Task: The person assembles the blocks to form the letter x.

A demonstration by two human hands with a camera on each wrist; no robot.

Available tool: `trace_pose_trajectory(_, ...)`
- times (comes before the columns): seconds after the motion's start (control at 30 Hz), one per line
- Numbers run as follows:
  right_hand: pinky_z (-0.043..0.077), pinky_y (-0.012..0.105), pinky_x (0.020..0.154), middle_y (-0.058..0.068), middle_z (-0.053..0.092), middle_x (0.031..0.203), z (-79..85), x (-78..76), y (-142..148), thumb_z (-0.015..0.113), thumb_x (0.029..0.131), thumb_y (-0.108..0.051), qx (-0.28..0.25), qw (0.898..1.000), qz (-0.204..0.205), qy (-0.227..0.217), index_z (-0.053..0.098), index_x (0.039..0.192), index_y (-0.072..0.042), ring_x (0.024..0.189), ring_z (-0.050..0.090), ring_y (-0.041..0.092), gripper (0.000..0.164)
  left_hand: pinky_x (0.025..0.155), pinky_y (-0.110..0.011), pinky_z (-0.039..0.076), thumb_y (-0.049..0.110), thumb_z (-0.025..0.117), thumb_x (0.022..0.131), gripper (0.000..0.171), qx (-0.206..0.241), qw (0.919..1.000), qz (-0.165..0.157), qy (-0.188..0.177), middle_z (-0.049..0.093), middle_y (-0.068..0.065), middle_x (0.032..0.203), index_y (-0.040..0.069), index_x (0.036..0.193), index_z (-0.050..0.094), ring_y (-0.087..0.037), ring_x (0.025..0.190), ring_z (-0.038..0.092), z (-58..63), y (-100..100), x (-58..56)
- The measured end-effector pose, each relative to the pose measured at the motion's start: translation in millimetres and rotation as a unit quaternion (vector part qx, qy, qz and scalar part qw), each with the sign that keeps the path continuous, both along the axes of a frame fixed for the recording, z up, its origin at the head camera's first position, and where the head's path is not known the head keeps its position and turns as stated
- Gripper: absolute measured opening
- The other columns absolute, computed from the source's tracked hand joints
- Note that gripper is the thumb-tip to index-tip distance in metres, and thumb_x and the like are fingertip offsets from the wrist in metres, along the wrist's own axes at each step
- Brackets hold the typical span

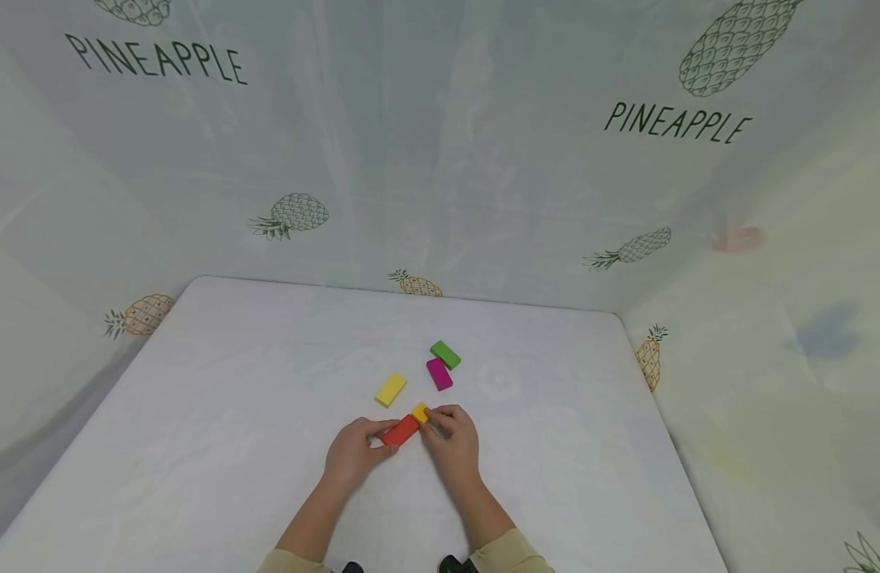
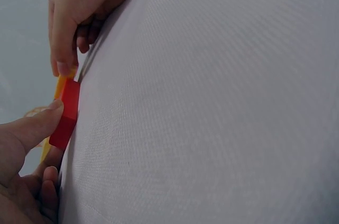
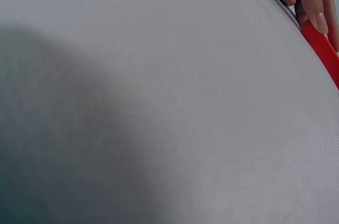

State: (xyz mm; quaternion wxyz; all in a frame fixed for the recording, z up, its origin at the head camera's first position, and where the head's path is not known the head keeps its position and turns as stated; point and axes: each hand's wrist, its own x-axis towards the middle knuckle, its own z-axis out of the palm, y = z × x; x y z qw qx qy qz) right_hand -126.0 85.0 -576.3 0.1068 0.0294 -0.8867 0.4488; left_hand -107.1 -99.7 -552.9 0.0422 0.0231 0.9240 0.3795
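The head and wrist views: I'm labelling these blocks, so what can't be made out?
- Head view: part of the orange block, hidden by the fingers of the right hand.
- Head view: the dark object by the right sleeve, cut off by the bottom edge.
- Left wrist view: part of the left hand, cut off by the left edge.
- Right wrist view: one end of the red block, beyond the right edge.

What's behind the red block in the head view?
Beyond the red block lie a yellow block, a magenta block and a green block; an orange block is at its far end. The left hand hides the spot behind its left end.
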Motion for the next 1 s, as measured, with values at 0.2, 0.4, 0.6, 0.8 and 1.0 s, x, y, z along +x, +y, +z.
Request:
trace_pose_trajectory(0.2,0.049,0.035,0.086,-0.009,0.061,0.099,-1.2,-0.7,0.5,0.078,0.084,-0.021,0.014,1.0,0.001,-0.001,0.076,0.111,-0.016,0.096,0.057,0.013,0.028,0.063,-0.029,0.041,0.018,0.083,0.077,0.042,-0.005,1.0,0.001,-0.003,0.056,0.006,0.085,0.022,0.118,0.073,-0.014,0.075,0.046,0.9,1.3,-0.3)
trace_pose_trajectory(0.4,0.049,0.036,0.088,-0.009,0.062,0.101,-1.5,-0.9,0.4,0.077,0.085,-0.02,0.015,1.0,0.006,-0.004,0.076,0.111,-0.015,0.098,0.056,0.013,0.026,0.062,-0.03,0.041,0.018,0.083,0.078,0.041,-0.003,1.0,0.002,-0.005,0.056,0.006,0.085,0.022,0.118,0.073,-0.014,0.075,0.046,2.7,1.3,-0.3)
trace_pose_trajectory(0.6,0.049,0.035,0.087,-0.009,0.061,0.102,0.6,0.1,0.4,0.076,0.086,-0.019,0.017,1.0,0.01,-0.005,0.076,0.111,-0.016,0.099,0.056,0.013,0.025,0.063,-0.03,0.041,0.018,0.083,0.077,0.041,0.0,0.9999,0.006,-0.011,0.057,0.005,0.086,0.021,0.117,0.073,-0.015,0.076,0.047,6.2,1.9,0.6)
trace_pose_trajectory(0.8,0.05,0.033,0.083,-0.009,0.062,0.098,2.2,-0.3,1.1,0.073,0.087,-0.013,0.014,1.0,0.008,-0.001,0.078,0.105,-0.015,0.095,0.056,0.012,0.019,0.063,-0.03,0.041,0.017,0.083,0.078,0.041,0.0,0.9999,0.006,-0.013,0.057,0.005,0.087,0.021,0.117,0.073,-0.015,0.077,0.047,7.5,2.3,1.2)
trace_pose_trajectory(1.0,0.05,0.033,0.084,-0.01,0.062,0.098,0.3,-1.4,1.3,0.073,0.087,-0.014,0.021,1.0,0.008,-0.005,0.078,0.105,-0.017,0.095,0.056,0.012,0.019,0.063,-0.03,0.041,0.018,0.083,0.077,0.041,-0.004,0.9999,0.008,-0.014,0.057,0.005,0.087,0.021,0.117,0.073,-0.015,0.076,0.047,6.4,2.2,0.7)
